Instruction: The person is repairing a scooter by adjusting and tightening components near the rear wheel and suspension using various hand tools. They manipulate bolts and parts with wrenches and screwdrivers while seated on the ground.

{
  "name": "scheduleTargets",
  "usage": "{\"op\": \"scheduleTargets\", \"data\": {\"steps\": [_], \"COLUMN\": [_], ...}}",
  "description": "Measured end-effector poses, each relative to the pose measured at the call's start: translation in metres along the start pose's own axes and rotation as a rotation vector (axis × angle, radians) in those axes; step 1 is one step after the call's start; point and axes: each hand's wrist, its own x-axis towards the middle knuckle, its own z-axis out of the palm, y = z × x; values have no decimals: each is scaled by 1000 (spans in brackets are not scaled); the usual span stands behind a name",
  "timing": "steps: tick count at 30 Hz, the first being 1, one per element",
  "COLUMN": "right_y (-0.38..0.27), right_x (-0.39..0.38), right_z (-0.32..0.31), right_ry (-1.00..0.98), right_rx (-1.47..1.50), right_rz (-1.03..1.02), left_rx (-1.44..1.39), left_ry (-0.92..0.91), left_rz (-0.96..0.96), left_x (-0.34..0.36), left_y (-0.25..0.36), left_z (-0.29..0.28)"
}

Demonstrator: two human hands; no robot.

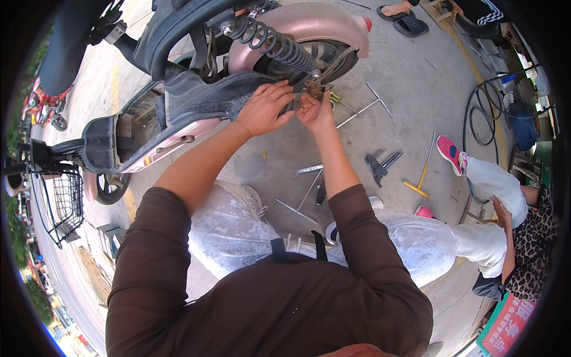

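Note:
A pink electric scooter [178, 143] stands before me, its rear wheel [324, 56] under a pink mudguard [297, 24]. My left hand [266, 109] lies on the black plastic side panel [205, 95], fingers stretched forward and thumb apart. Close to its right, my right hand [315, 112] is turned partly palm up, its fingers curled at a rusty metal bracket [315, 88] by the wheel hub. What those fingers pinch is too small to make out. Just above the bracket is the lower end of a black coil-spring shock absorber [273, 44].
On the concrete lie a T-handle wrench [372, 106], a green-handled screwdriver [336, 98], a spanner [307, 170], a hex key set [382, 166] and a yellow T-handle tool [419, 185]. A person in leopard print [532, 244] sits at right. A black hose [476, 113] coils beyond.

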Motion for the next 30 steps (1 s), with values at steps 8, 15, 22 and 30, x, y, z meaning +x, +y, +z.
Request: {"op": "scheduleTargets", "data": {"steps": [8, 15, 22, 30], "right_y": [-1, 10, 16, 17], "right_x": [-1, 4, 13, 41], "right_z": [16, 7, 11, 1], "right_ry": [230, 310, 246, 416], "right_rx": [-256, -1063, -703, -885], "right_rz": [-216, -1032, -773, -1087], "left_rx": [13, 10, 21, 22], "left_ry": [9, -1, -5, -16], "left_rz": [-13, 1, -10, -10], "left_x": [1, 1, -1, 2], "left_y": [2, 2, 0, 2], "left_z": [-2, -2, -1, -2]}}
